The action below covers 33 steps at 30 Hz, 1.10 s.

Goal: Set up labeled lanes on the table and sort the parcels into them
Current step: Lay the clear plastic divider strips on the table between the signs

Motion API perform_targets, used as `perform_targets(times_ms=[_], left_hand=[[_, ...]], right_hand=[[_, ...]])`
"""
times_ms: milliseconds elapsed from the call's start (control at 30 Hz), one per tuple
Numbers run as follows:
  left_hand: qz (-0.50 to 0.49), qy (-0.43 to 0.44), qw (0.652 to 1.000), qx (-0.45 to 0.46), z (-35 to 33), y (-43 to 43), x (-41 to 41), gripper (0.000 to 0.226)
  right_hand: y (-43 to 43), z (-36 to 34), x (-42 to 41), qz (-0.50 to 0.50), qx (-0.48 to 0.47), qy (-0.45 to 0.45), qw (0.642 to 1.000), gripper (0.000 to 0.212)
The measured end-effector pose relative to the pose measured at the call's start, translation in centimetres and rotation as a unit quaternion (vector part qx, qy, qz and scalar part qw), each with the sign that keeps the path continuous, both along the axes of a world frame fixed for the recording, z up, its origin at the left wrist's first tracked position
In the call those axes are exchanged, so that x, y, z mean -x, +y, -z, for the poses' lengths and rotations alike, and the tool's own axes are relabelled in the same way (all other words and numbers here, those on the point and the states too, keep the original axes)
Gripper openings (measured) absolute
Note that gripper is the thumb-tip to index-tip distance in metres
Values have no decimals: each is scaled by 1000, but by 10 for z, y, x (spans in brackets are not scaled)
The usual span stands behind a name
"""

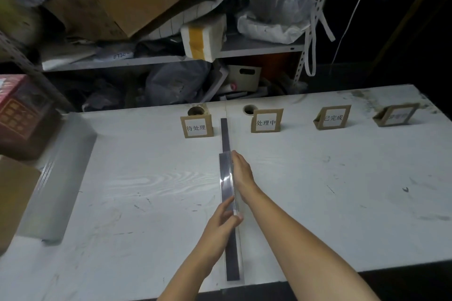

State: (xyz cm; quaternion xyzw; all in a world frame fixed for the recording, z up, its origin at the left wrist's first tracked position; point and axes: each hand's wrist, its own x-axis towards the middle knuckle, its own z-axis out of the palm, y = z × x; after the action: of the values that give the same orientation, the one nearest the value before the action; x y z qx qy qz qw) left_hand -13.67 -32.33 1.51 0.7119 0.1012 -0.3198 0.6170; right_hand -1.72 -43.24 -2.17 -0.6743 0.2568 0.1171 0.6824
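A long dark strip (pixel 232 259) lies flat on the table, running from the near edge to the gap between the first two label cards. Over its middle I hold a clear plastic strip (pixel 226 171), my left hand (pixel 226 217) pinching its near part and my right hand (pixel 241 171) flat along its right edge. Four cardboard label cards stand along the far edge: 待处理 (pixel 197 126), 处理中 (pixel 266 121), 已完成 (pixel 332 118), and a fourth (pixel 396 115), too blurred to read.

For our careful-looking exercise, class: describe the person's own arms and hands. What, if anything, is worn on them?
Both arms are bare as far as the picture shows, and no sleeves reach the forearms. The left hand and right hand wear no gloves. No watch, bracelet or ring is visible, and no markings show.
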Motion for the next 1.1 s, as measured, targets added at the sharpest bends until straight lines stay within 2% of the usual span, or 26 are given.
perform_targets(times_ms=[200, 600, 1100], left_hand=[[9, -8, 1000, 8, 4, -4, -7, 65], [-6, 7, 1000, 12, 5, -5, -6, 52], [5, -9, 1000, -17, 16, -3, -8, 64]], right_hand=[[-1, -5, -4, 18, -17, 0, 1000, 54], [-5, -9, -6, 4, -16, 11, 1000, 59], [-10, -12, -9, -21, 14, 10, 1000, 61]])
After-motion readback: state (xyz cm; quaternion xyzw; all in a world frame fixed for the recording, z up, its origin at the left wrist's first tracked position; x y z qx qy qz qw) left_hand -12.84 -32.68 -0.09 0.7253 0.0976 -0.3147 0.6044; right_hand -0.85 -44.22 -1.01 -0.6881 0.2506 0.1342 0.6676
